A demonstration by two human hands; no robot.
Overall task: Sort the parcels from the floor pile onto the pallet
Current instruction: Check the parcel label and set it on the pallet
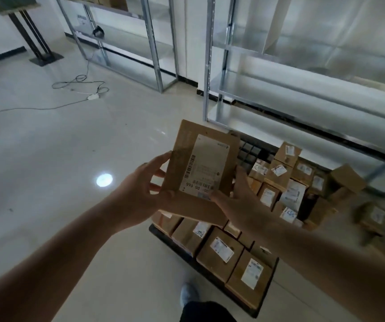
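I hold a flat brown cardboard parcel (204, 159) with a white shipping label up in front of me, label side facing me. My left hand (148, 191) grips its left edge and lower corner. My right hand (238, 201) grips its lower right edge, thumb on the label. Below and to the right lies the black pallet (175, 242), covered with several labelled brown boxes (219, 254) set in rows. More labelled boxes (286, 175) sit farther back on it.
Metal shelving racks (210, 66) stand behind the pallet and along the back wall. A loose box (372, 217) lies on the floor at the right. A cable and power strip (91, 96) trail across the pale floor at left. My shoe (188, 295) shows by the pallet's near edge.
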